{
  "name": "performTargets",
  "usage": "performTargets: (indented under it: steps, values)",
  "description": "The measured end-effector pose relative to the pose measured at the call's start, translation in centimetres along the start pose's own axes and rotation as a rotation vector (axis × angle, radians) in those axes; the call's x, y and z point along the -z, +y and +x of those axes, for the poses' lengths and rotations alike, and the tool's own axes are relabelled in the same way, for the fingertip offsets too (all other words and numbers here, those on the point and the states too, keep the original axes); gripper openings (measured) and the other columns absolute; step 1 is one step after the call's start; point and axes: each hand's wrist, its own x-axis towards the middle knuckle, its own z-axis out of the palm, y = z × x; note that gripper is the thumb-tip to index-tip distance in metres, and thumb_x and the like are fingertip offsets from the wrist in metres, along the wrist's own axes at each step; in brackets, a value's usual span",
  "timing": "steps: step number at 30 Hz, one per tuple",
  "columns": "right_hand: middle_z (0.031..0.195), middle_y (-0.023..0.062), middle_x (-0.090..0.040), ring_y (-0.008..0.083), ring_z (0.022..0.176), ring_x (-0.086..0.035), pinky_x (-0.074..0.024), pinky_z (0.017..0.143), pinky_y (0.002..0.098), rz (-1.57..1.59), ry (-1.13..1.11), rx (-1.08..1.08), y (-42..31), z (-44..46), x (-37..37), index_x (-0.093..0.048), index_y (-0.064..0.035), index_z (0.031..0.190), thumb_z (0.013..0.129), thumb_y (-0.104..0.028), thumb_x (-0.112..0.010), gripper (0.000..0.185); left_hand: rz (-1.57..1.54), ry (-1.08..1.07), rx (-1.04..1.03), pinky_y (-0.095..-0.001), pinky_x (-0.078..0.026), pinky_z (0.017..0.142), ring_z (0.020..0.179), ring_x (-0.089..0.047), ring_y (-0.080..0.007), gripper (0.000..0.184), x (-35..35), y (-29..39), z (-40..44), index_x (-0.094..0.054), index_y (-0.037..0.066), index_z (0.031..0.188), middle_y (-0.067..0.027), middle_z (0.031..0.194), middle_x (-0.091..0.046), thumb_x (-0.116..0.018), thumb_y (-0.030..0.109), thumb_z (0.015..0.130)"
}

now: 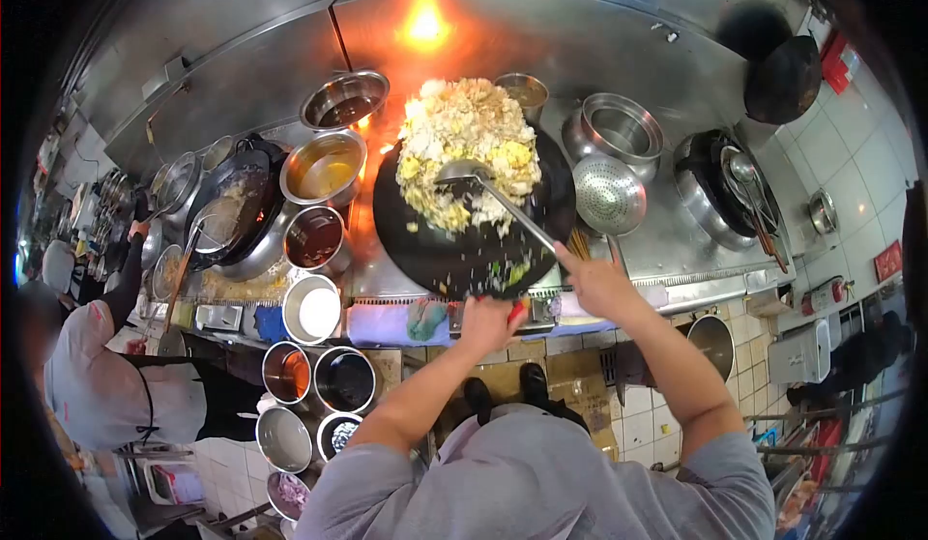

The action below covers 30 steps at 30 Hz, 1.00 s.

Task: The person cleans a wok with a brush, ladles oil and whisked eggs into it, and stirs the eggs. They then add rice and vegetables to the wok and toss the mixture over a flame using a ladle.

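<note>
black wok (pixel 416 250) out in front of the fingers, and what a load it carries: a big pale heap of what looks like rice and egg (pixel 483 129), piled up beyond both hands and over the far side. the left hand (pixel 491 323) has its fingers curled closed on the near rim, something red (pixel 515 310) poking out beside them, too small to name. the right hand (pixel 601 284) is wrapped tight round the end of the ladle (pixel 517 213), fingers together, the handle slanting away to a bowl that sits against the heap. loose grains and green bits are scattered nearer the fingers, over bare black metal. and here's the danger: with that much weight so far from the left fingers, a sharp tilt or a slipping grip could send food over the far rim, perhaps into the metal pot (pixel 522 93) just beyond. a hard shove of the ladle could do the same. flames (pixel 387 147) lick up left of the wok, so spilled grains could scorch there, and the left fingers, so close to hot metal, could get burned. right of the heap, beyond the right fingers, sits a perforated strainer (pixel 610 195); a wide ladle swing could knock it.
</note>
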Motion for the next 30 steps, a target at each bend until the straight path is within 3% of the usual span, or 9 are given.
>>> performTargets:
  steps: [13,15,19,21,23,26,27,29,30]
  values:
    - [0.086,0.0207,-0.064,0.042,0.076,-0.06,-0.0477,0.072,0.0498,-0.111,-0.453,-0.058,-3.4,-9.2,14.6,-0.032,-0.0229,0.144,0.09,-0.018,-0.053,0.058,-0.011,-0.035,-0.053,-0.0409,-0.047,0.072,0.057,-0.062,-0.0296,0.043,12.1,0.7,7.8,-0.065,0.012,0.062,-0.0115,0.056,-0.06,-0.06,0.05,0.082]
    - [0.082,0.0221,-0.063,0.0417,0.076,-0.061,-0.0482,0.072,0.0495,-0.082,-0.336,-0.031,-2.4,-5.8,10.3,-0.032,-0.0193,0.144,0.088,-0.014,-0.052,0.059,-0.013,0.003,-0.029,-0.0441,-0.046,0.061,0.054,-0.06,-0.0304,0.04,9.2,-0.9,9.6,-0.063,0.012,0.06,-0.0107,0.054,-0.059,-0.064,0.046,0.081]
    - [0.082,0.0227,-0.063,0.0406,0.077,-0.061,-0.0486,0.071,0.0491,-0.096,-0.115,-0.014,-0.4,0.6,2.0,-0.034,-0.016,0.144,0.087,-0.011,-0.051,0.06,-0.025,0.076,-0.014,-0.0417,-0.04,0.064,0.059,-0.061,-0.0281,0.035,1.6,-1.0,3.6,-0.064,0.013,0.063,-0.0099,0.059,-0.061,-0.063,0.043,0.082]
    - [0.086,0.0223,-0.064,0.0397,0.078,-0.062,-0.0493,0.07,0.0477,-0.045,-0.018,-0.075,-1.2,0.8,1.1,-0.036,-0.0166,0.143,0.086,-0.008,-0.051,0.059,-0.01,-0.188,-0.007,-0.0415,-0.04,0.068,0.068,-0.063,-0.0269,0.037,3.6,0.6,1.0,-0.065,0.012,0.065,-0.0117,0.067,-0.064,-0.062,0.045,0.081]
    - [0.087,0.0221,-0.063,0.0343,0.073,-0.063,-0.0502,0.067,0.0439,-0.033,0.012,-0.019,-1.5,0.6,1.7,-0.038,-0.0169,0.142,0.087,-0.009,-0.053,0.058,0.034,0.124,-0.169,-0.0413,-0.04,0.068,0.064,-0.062,-0.0273,0.039,4.4,-0.1,2.7,-0.066,0.013,0.065,-0.0101,0.063,-0.064,-0.06,0.048,0.083]
    - [0.078,0.0049,-0.059,0.0126,0.065,-0.058,-0.0504,0.058,0.0293,1.035,-0.269,-0.3,-1.7,-0.4,1.9,-0.043,-0.0104,0.138,0.093,-0.019,-0.054,0.047,0.008,-0.134,0.022,-0.0409,-0.04,0.07,0.064,-0.062,-0.0285,0.039,4.8,-3.3,8.3,-0.066,0.014,0.066,-0.0084,0.064,-0.064,-0.058,0.048,0.084]
    - [0.078,0.0049,-0.059,0.0126,0.065,-0.058,-0.0504,0.058,0.0293,1.027,-0.266,-0.289,-2.3,-0.6,2.4,-0.043,-0.0104,0.138,0.093,-0.019,-0.054,0.047,-0.017,-0.139,0.023,-0.0406,-0.04,0.07,0.065,-0.062,-0.029,0.039,4.4,-4.7,9.2,-0.066,0.015,0.066,-0.0081,0.065,-0.065,-0.058,0.048,0.084]
    - [0.09,0.0062,-0.058,0.0137,0.074,-0.058,-0.0521,0.063,0.0288,2.05,-0.186,-0.136,-4.0,-1.3,4.2,-0.051,-0.0073,0.129,0.093,-0.021,-0.056,0.039,-0.019,-0.11,0.032,-0.0407,-0.041,0.072,0.071,-0.063,-0.0282,0.038,3.3,-6.1,9.6,-0.066,0.014,0.069,-0.0074,0.07,-0.065,-0.057,0.047,0.085]
    - [0.093,0.0066,-0.057,0.0136,0.078,-0.058,-0.0526,0.067,0.0287,2.085,-0.144,-0.041,-4.1,-0.8,4.7,-0.053,-0.0062,0.123,0.092,-0.021,-0.056,0.034,-0.023,-0.09,0.044,-0.0409,-0.041,0.073,0.075,-0.063,-0.0277,0.037,2.9,-6.4,9.8,-0.065,0.013,0.072,-0.0078,0.074,-0.065,-0.058,0.047,0.085]
